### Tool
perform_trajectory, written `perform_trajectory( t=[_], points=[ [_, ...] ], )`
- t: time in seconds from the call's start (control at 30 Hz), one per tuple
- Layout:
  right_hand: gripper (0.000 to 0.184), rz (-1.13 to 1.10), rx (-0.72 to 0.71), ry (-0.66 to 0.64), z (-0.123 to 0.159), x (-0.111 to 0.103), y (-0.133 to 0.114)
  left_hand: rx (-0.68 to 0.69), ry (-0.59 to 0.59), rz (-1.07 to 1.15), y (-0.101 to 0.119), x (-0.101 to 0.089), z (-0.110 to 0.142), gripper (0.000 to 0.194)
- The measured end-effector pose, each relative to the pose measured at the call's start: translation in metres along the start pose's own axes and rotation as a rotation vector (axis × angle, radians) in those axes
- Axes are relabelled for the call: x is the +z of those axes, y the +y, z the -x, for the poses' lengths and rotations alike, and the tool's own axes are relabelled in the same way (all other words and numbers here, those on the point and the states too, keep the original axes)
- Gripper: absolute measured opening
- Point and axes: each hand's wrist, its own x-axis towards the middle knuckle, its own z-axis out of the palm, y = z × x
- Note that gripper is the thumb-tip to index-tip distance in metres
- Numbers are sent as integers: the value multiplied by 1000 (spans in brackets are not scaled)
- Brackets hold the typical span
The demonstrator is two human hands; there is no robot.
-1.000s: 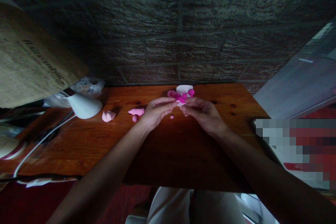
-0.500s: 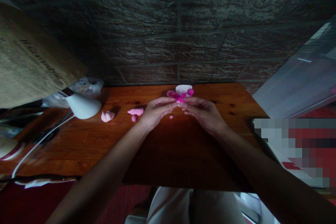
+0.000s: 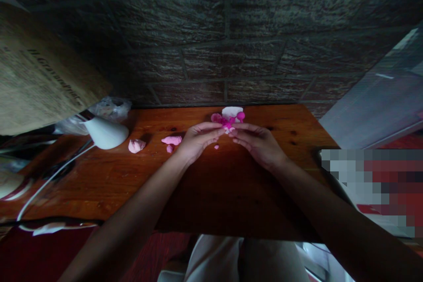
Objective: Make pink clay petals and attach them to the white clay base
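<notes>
My left hand [image 3: 197, 140] and my right hand [image 3: 256, 142] meet fingertip to fingertip above the far middle of a wooden table [image 3: 211, 185]. Both pinch a small bright pink clay piece [image 3: 228, 125] between them. Behind the fingertips lie more bright pink clay bits [image 3: 216, 117] on a white sheet or pad [image 3: 231, 111]. A tiny pink crumb [image 3: 216, 146] rests just under my left fingers.
Pale pink clay lumps [image 3: 136, 145] [image 3: 172, 140] lie left of my hands. A white lamp head [image 3: 105, 132] with a white cord [image 3: 49, 180] sits at the far left, beside a clear plastic bag [image 3: 110, 108]. A brick wall [image 3: 224, 39] backs the table.
My hands have barely shifted; the right fingers have closed in slightly on the pink piece.
</notes>
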Motion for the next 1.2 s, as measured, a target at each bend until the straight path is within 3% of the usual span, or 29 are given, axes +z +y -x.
perform_trajectory(
  t=[0.37,0.73,1.2],
  points=[
    [27,119,-52,37,-1,1,1,45,-10,-3,2,5,2,32],
    [34,151,-99,18,-1,0,0,183,-53,-129,-3,4,1,33],
    [38,198,-81,30,1,1,-3,214,-59,-144,-4,3,1,29]
  ],
)
